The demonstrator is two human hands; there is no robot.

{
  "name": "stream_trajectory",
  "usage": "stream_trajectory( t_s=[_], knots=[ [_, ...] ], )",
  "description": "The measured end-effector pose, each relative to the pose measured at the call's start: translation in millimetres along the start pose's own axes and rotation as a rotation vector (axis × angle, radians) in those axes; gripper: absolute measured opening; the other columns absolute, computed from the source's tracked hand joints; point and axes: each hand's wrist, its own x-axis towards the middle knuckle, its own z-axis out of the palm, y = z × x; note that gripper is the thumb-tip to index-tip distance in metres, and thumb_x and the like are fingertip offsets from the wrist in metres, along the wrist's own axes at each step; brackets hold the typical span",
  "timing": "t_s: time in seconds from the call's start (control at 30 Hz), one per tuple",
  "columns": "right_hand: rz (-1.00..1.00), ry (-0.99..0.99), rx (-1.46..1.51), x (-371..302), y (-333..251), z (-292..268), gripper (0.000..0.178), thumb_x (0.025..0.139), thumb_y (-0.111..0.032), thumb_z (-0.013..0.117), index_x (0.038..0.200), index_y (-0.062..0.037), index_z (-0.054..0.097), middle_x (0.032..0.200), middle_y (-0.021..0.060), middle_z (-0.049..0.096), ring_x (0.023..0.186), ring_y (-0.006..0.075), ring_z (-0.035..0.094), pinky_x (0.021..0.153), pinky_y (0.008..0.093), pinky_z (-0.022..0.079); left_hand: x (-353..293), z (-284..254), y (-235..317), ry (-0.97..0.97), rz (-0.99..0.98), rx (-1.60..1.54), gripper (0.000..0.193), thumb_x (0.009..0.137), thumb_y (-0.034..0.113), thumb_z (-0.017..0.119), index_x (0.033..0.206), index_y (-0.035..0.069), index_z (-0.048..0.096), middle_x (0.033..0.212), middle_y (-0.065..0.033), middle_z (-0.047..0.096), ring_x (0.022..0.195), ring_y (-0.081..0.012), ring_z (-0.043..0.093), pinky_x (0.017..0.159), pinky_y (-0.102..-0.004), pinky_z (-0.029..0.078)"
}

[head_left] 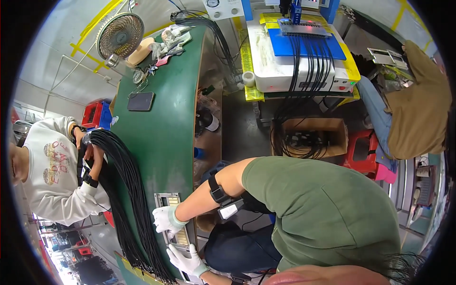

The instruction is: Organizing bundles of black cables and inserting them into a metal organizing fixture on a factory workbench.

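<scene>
On the green table lies a narrow metal fixture with cream-coloured strips in it, close to the table edge. Over its middle is my right hand, in a white glove, its fingers curled together; what they hold, if anything, is hidden. My left hand, gloved too, rests at the fixture's lower end in the picture, fingers stretched and thumb apart. Beside both hands runs a thick bundle of black cables. A co-worker in a white top grips the bundle's upper end with both hands.
A phone, a fan and a pile of gloves are along the green table. Across a gap stands a white machine with a blue plate and hanging cables. Below it is a cardboard box; another person sits near a red stool.
</scene>
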Motion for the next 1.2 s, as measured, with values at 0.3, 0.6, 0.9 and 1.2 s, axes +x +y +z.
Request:
stream_trajectory(
  t_s=[0.3, 0.6, 0.9, 1.2],
  knots=[
    [0.006, 0.020, 0.036, 1, 1, -1, 0.041, 0.072, -0.053, 0.073, 0.089, -0.0158, 0.070, 0.091, 0.0023, 0.069, 0.099, 0.0234, 0.062, 0.096, 0.0404, 0.040, -2, -4, -5, -0.009, 0.003, 0.016, 0.086, 0.084, 0.068, 0.061, 0.148, 0.013, 0.047, 0.148, -0.0192, 0.047, 0.129, -0.0415, 0.048, 0.107, -0.0505, 0.038],
    [-0.009, 0.043, 0.024, 0, 0, 5, 0.043, 0.072, -0.055, 0.072, 0.089, -0.0154, 0.069, 0.090, 0.0023, 0.068, 0.097, 0.0238, 0.062, 0.096, 0.0407, 0.040, -2, -3, 2, -0.017, -0.017, 0.009, 0.086, 0.085, 0.067, 0.061, 0.148, 0.011, 0.046, 0.147, -0.0207, 0.047, 0.129, -0.0421, 0.047, 0.108, -0.0504, 0.037],
    [-0.071, 0.118, 0.083, 14, -16, -3, 0.042, 0.070, -0.054, 0.072, 0.088, -0.0161, 0.069, 0.089, 0.0034, 0.067, 0.094, 0.0249, 0.062, 0.093, 0.0412, 0.041, -6, -19, -8, 0.062, -0.005, -0.049, 0.090, 0.078, 0.069, 0.066, 0.144, 0.009, 0.050, 0.145, -0.0225, 0.048, 0.125, -0.0441, 0.047, 0.105, -0.0531, 0.037],
    [-0.100, 0.184, 0.050, -13, 8, 0, 0.046, 0.074, -0.046, 0.073, 0.107, -0.0150, 0.068, 0.096, 0.0057, 0.066, 0.100, 0.0271, 0.059, 0.099, 0.0435, 0.040, 3, 0, 7, 0.086, 0.031, -0.049, 0.089, 0.075, 0.065, 0.071, 0.140, 0.008, 0.054, 0.140, -0.0247, 0.051, 0.120, -0.0452, 0.049, 0.104, -0.0522, 0.039]
  ],
)
